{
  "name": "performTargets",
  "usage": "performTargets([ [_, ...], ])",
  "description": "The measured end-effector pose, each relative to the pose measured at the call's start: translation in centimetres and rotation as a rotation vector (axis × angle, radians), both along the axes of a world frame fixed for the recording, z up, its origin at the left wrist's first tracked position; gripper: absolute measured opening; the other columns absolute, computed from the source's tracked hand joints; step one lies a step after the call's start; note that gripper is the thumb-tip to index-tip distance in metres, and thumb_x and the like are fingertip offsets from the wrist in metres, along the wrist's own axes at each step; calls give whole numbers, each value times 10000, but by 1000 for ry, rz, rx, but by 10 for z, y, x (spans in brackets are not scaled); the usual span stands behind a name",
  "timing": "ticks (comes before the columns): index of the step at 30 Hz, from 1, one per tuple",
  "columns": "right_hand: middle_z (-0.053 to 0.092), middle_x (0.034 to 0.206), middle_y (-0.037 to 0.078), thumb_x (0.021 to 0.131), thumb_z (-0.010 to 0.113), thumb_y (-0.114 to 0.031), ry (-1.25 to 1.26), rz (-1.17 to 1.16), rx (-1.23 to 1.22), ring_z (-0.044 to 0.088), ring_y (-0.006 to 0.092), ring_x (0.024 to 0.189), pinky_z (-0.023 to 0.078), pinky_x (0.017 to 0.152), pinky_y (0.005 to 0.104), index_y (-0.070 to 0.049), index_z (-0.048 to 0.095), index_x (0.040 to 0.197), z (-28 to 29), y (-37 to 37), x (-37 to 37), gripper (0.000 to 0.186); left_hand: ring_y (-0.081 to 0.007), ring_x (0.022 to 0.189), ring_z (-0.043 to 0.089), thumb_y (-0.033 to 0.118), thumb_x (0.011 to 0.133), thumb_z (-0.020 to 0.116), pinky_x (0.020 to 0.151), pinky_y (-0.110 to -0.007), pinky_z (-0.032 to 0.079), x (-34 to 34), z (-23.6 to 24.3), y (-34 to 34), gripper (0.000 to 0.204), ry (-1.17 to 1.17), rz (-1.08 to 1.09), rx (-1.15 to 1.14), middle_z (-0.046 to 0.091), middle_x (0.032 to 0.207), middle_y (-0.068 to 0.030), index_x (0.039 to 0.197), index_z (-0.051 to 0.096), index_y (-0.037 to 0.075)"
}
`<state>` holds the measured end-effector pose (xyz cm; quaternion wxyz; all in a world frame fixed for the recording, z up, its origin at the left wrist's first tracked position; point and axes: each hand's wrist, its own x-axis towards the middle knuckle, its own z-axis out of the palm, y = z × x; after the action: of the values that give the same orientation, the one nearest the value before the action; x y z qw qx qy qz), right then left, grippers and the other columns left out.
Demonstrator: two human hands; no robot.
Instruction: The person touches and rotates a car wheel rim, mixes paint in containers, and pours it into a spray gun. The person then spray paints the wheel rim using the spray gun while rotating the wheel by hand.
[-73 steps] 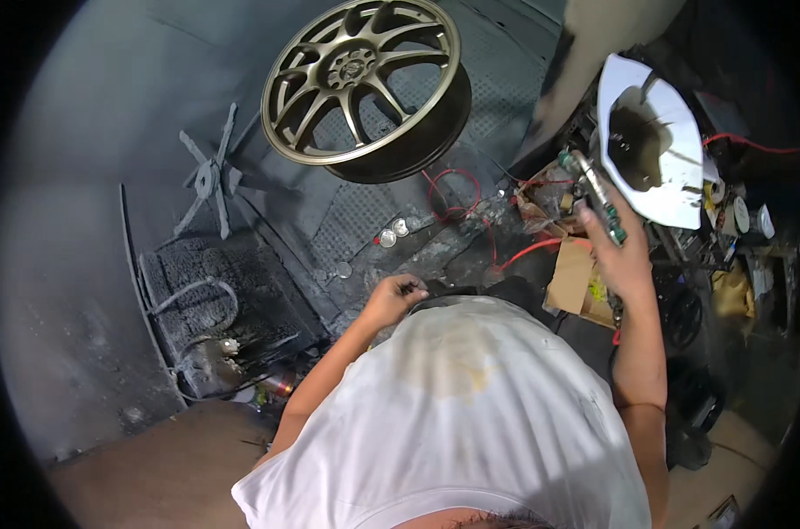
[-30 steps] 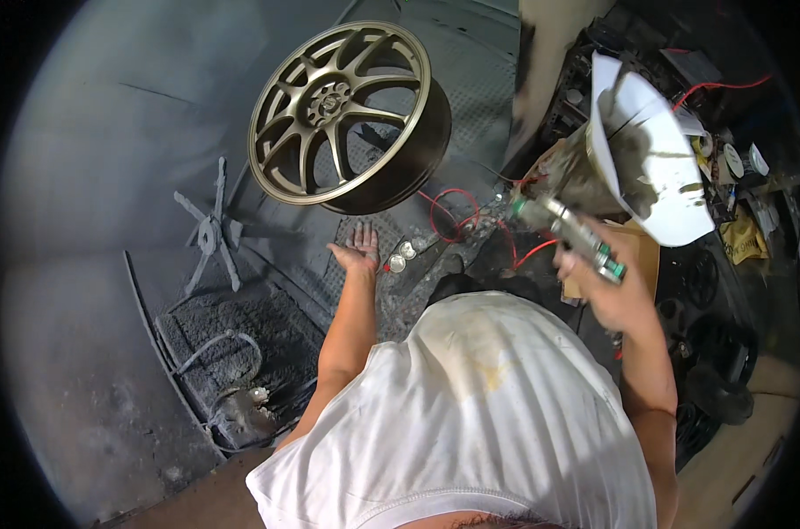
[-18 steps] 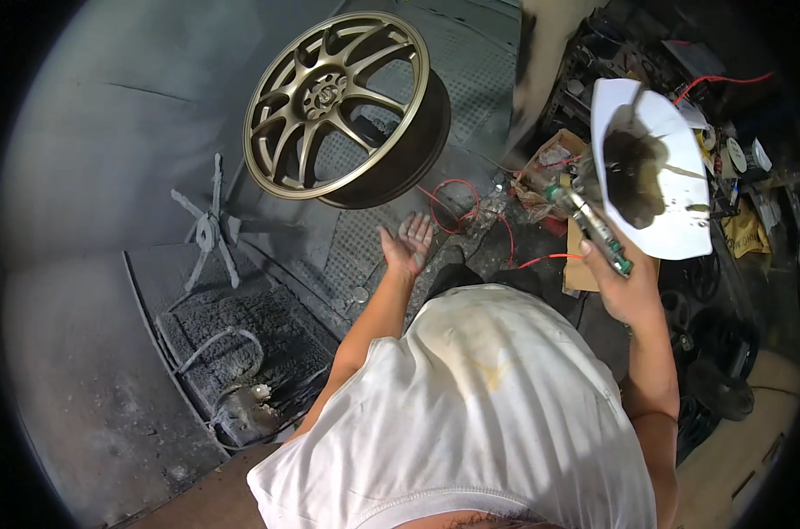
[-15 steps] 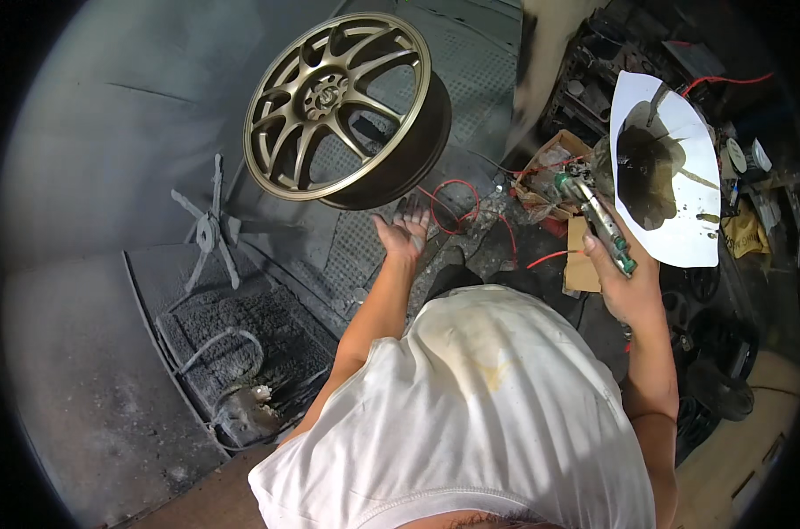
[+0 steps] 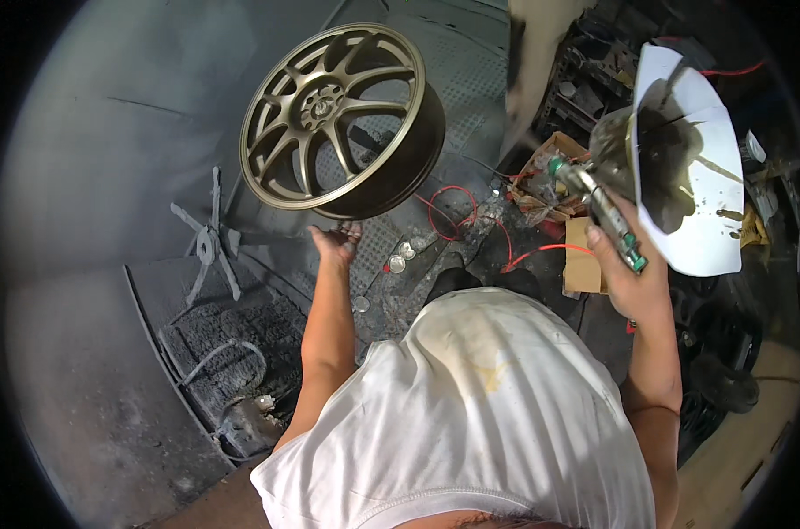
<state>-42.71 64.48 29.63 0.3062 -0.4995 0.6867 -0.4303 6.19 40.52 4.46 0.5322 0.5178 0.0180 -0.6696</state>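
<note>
A bronze multi-spoke wheel rim (image 5: pixel 375 166) hangs at the top middle, face tilted toward me. My left hand (image 5: pixel 336 244) is open, palm up with fingers apart, just below its lower edge; I cannot tell whether they touch. On the right, my right hand (image 5: pixel 629 269) is closed round a silver spray gun (image 5: pixel 607 214) with green knobs. Above and beside the gun is a white sheet (image 5: pixel 700 225) with large dark olive paint stains, round what looks like the gun's cup.
A grey, paint-crusted spoked stand (image 5: pixel 208 245) leans at the left beside a crusted pad (image 5: pixel 206 353). A red hose (image 5: pixel 550 248) loops over the floor. Cardboard boxes (image 5: pixel 585 273), cluttered shelves (image 5: pixel 576 84) and small discs (image 5: pixel 404 251) lie about.
My left hand has moved left beneath the rim, still open. My right hand, spray gun and white sheet have shifted a little to the right.
</note>
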Motion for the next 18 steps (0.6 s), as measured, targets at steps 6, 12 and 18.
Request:
performTargets([
  [6,691,926,42,918,742,-191,-496,38,259,633,91,794,506,693,240,39,580,1358,-4,18,29,522,-439,1268,546,848,925,233,1053,-546,463,31,-19,22,1092,-164,420,-110,438,1525,-226,1571,209,-32],
  [12,698,978,48,915,751,-202,-216,257,210,626,94,851,505,809,260,40,598,1354,-30,62,53,524,-382,1409,445,815,950,234,1141,-515,381,-36,-87,124,1024,78,-197,114,416,1569,-211,1538,306,-19],
  [18,665,791,49,959,724,-252,-66,-117,162,558,107,730,485,694,304,9,719,1084,-36,90,47,288,-392,1441,398,819,941,262,1187,-538,322,-122,-50,123,1028,307,-144,-93,384,1587,-203,1550,295,-9],
])
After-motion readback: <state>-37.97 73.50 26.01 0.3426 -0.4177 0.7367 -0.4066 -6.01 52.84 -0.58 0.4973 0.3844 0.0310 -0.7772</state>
